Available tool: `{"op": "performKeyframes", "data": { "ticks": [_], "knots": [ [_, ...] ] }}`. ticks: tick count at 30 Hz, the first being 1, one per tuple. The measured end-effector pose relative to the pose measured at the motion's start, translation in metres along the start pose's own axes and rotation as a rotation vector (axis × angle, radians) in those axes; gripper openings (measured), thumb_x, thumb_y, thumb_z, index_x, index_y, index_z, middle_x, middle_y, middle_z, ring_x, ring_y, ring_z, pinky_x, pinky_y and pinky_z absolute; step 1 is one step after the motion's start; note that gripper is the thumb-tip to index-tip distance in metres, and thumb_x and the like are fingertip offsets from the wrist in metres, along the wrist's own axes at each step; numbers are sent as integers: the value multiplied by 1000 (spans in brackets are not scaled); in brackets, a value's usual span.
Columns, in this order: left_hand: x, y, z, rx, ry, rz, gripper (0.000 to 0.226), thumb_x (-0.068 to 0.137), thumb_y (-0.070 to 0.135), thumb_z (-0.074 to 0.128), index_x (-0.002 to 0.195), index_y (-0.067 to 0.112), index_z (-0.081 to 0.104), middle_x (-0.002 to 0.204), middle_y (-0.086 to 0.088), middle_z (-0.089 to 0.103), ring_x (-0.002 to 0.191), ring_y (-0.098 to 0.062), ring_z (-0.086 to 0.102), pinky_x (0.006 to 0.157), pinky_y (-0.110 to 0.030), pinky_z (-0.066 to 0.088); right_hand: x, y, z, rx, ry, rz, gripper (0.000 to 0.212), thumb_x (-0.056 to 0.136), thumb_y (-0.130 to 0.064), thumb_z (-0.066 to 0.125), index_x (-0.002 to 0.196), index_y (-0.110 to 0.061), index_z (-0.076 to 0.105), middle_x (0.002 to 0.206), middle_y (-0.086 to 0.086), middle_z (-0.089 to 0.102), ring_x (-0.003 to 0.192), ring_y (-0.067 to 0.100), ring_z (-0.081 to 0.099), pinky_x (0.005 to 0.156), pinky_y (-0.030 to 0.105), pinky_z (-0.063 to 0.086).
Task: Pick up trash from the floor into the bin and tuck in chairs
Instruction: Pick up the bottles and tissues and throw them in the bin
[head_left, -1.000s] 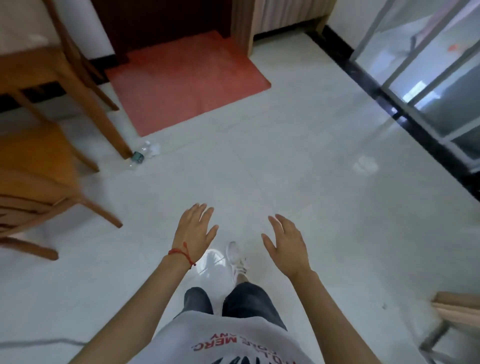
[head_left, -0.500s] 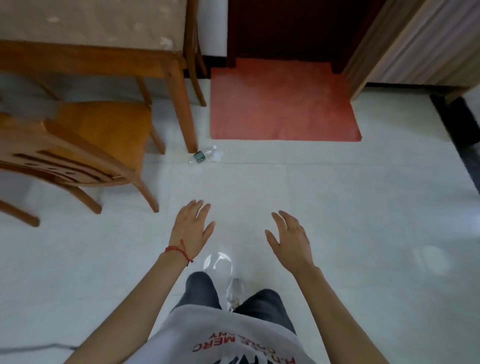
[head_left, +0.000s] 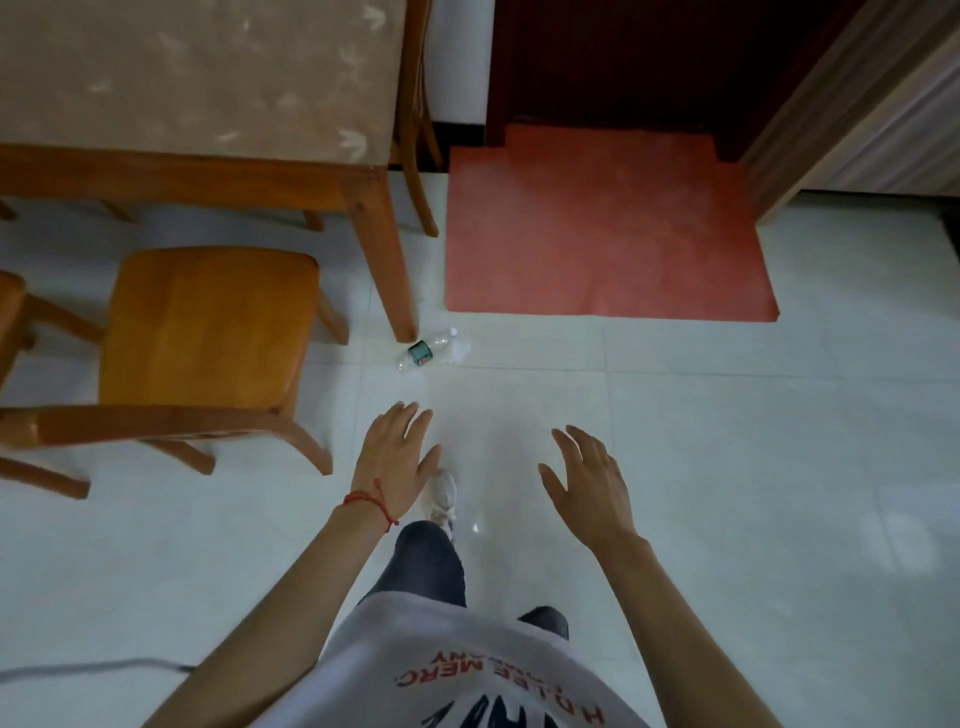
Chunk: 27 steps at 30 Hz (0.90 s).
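A crushed plastic bottle (head_left: 432, 352) lay on its side, lengthwise left to right, just beyond the left hand (head_left: 397, 457); right hand (head_left: 589, 486) farther. Both hands were spread, empty.

The white shirt (head_left: 467, 670) bears red upside-down lettering, partly readable as "LEE MERC."

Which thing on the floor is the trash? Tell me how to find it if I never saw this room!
Find the wooden table at the upper left and follow its nearest leg down to the white floor. Right beside that leg's foot, just before the red mat, lies a plastic bottle on its side. It is the only small see-through thing there, with a green label.
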<state>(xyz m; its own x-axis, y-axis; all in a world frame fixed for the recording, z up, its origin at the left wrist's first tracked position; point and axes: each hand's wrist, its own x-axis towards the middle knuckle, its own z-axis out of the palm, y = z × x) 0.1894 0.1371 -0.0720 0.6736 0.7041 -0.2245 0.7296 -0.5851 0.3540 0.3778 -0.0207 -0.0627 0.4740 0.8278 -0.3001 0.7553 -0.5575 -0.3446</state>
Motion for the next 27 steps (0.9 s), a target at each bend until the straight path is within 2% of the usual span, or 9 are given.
{"op": "performKeyframes", "data": {
  "ticks": [5,12,21,27],
  "knots": [
    [72,-19,-26,5,-20,16,51,93,35,43,136,10,36,146,-14,36,138,-28,26,113,-37,20,74,-17,-20,2,9,11,50,93,-39,42,137,-15,36,146,8,35,133,23,32,106,35,30],
    [144,-28,-42,12,-13,10,47,88,28,54,127,3,47,133,-22,50,127,-37,41,105,-45,33,150,-22,-34,30,-3,6,50,93,-38,44,135,-13,38,144,10,39,132,24,35,104,37,33],
    [218,-29,-20,-15,-5,-107,48,88,25,55,129,3,45,136,-22,46,130,-38,37,107,-46,30,244,1,-26,73,-93,-62,51,92,-38,45,136,-12,38,144,10,38,132,25,34,105,38,32],
    [267,-35,18,-35,9,-148,47,87,22,55,128,0,46,134,-24,47,130,-39,37,107,-47,30,303,34,3,63,-132,-90,51,92,-37,46,135,-12,38,144,10,39,132,24,34,105,37,32]
  ]
}}
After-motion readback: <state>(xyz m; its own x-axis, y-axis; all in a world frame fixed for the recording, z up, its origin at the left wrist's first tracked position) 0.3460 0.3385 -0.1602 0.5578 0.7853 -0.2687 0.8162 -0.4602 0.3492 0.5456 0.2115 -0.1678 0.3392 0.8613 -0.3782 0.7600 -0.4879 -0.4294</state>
